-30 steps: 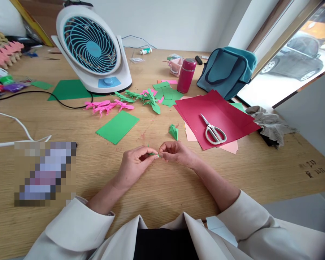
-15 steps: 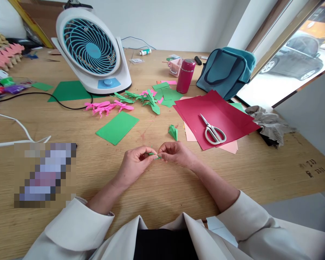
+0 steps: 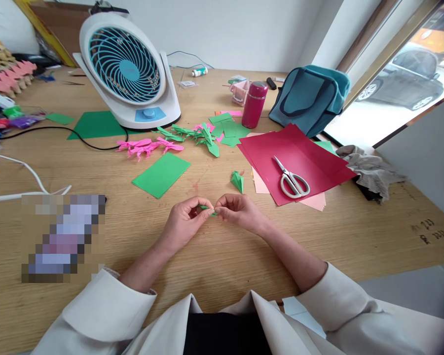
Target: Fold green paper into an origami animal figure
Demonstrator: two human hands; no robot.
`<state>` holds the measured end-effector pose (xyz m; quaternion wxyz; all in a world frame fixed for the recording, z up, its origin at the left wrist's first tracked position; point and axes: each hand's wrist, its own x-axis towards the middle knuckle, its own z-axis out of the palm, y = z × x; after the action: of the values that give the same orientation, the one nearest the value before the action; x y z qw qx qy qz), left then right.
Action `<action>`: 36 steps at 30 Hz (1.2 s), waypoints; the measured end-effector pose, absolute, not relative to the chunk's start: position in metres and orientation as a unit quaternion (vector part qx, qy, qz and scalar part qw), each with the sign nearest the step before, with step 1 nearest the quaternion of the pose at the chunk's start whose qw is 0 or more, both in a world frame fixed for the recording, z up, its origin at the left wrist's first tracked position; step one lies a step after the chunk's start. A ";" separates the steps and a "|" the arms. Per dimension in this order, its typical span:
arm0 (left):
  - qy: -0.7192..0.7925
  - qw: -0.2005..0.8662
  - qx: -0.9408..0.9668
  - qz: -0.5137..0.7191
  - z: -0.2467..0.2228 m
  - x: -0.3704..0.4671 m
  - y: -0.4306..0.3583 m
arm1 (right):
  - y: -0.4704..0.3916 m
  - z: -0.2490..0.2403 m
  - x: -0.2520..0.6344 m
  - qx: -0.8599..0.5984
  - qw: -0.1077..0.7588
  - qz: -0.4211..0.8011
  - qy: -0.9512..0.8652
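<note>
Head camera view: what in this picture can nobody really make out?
All in the head view:
Green paper piece: its full shape, mostly hidden by the left hand and right hand.
Phone-shaped object: its details, blurred by coarse pixelation.
Dark green sheet: part hidden by the fan.
Handwriting: too small and blurred to read surely.
</note>
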<state>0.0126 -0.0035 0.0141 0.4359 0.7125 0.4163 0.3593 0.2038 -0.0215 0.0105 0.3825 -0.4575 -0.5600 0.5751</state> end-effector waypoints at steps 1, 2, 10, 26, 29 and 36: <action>0.414 0.434 0.712 0.364 0.014 0.012 -0.003 | -0.021 0.012 0.204 -0.456 0.373 0.588 -0.554; 0.412 0.433 0.712 0.369 0.014 0.012 -0.003 | -0.021 0.014 0.205 -0.455 0.365 0.598 -0.549; 0.381 0.455 0.699 0.399 0.013 0.015 -0.002 | -0.021 0.011 0.205 -0.458 0.367 0.586 -0.558; 0.372 0.438 0.700 0.424 0.012 0.016 -0.005 | -0.021 0.005 0.204 -0.468 0.382 0.578 -0.548; 0.379 0.431 0.700 0.425 0.012 0.016 -0.006 | -0.020 0.006 0.203 -0.472 0.389 0.577 -0.541; 0.371 0.374 0.733 0.430 0.014 0.015 -0.008 | -0.018 0.007 0.206 -0.466 0.381 0.618 -0.506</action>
<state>0.0155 -0.0077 0.0144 0.3745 0.7332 0.3711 0.4296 0.2059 -0.0182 0.0070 0.3809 -0.4658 -0.5059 0.6181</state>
